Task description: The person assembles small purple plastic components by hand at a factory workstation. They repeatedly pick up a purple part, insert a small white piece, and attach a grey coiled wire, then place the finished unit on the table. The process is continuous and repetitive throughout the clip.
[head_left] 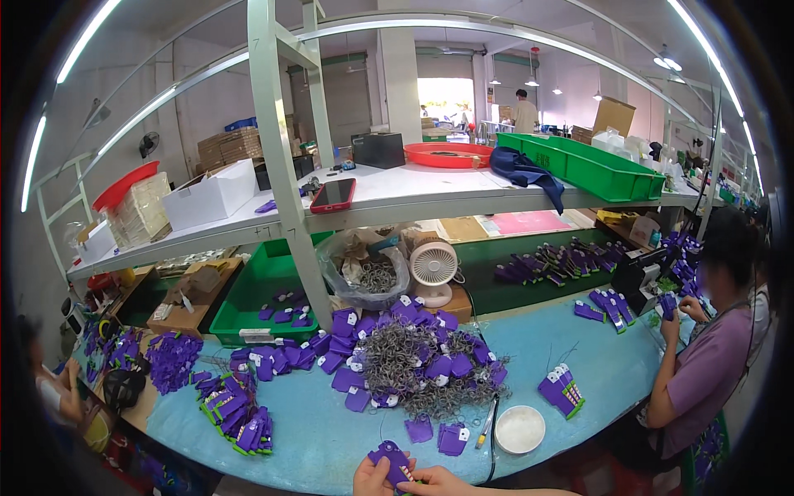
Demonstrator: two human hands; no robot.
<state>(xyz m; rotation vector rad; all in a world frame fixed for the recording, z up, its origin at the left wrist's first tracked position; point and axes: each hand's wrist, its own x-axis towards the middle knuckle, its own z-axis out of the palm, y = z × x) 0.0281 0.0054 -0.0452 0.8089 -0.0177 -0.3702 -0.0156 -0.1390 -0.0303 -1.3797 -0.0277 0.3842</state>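
Two bare hands meet at the near edge of a blue-covered worktable [322, 450], forearms low in view. The left hand [371, 479] grips a flat purple plastic piece [389, 460], thumb laid across its face. The right hand [443, 482] comes in from the other side, fingers bent and closed on the piece's lower end; its exact pinch is partly hidden.

Just beyond the hands lie loose purple plates [419, 429]; farther ahead, a tangled heap of metal rings [395, 360] rests among more of them. To the right of the hands are a black cable [494, 434] and a round white bowl [520, 429]; well to the left, green-tipped purple pieces [236, 409] lie bunched.

Beyond the heap stands a white desk fan [432, 263], under a raised shelf [389, 188] bearing a red-cased phone [333, 194]. Far right of the hands, a co-worker in a purple shirt [713, 364] handles another purple piece.
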